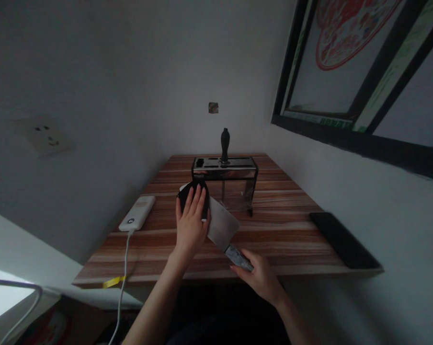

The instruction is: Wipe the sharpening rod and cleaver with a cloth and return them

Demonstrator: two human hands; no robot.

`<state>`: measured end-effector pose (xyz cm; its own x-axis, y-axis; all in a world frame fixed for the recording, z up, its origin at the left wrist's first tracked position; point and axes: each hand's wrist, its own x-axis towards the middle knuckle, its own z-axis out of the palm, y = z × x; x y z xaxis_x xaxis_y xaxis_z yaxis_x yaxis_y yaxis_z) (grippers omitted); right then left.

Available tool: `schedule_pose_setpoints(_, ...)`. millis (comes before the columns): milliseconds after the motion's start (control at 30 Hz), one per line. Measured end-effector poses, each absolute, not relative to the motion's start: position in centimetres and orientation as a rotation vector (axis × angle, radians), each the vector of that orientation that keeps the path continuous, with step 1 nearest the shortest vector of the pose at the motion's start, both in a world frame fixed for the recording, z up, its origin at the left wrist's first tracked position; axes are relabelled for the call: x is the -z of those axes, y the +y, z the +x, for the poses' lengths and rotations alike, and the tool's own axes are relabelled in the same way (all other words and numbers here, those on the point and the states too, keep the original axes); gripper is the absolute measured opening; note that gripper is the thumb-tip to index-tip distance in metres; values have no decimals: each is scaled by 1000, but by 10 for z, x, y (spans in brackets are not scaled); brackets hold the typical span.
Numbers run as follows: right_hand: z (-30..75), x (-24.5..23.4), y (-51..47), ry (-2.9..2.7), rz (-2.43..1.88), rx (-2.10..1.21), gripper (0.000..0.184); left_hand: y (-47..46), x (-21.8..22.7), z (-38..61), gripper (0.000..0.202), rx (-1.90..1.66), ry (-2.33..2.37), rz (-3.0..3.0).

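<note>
A cleaver with a broad grey blade [222, 223] lies flat over the striped wooden table [284, 225]. My right hand [261, 280] is closed round the cleaver's metal handle near the table's front edge. My left hand [191, 220] lies flat with fingers stretched out, pressing a black cloth [192, 188] onto the far end of the blade. Just behind the blade stands a metal knife block [225, 179] with one black handle [225, 143] sticking up from it.
A white power bank [137, 213] with a white cable [125, 268] lies on the left of the table. A black phone [344, 239] lies at the right edge. White walls close in on three sides; a framed picture [363, 67] hangs on the right.
</note>
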<state>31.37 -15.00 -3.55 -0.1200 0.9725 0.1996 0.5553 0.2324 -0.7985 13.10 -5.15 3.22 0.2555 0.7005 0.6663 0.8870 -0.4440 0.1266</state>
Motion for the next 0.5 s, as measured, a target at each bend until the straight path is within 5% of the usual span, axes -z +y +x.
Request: schedule_pose_setpoints(500, 313, 35, -149, -1703, -1351, -794, 14, -108, -8, 161, 65, 714, -1198, -2634)
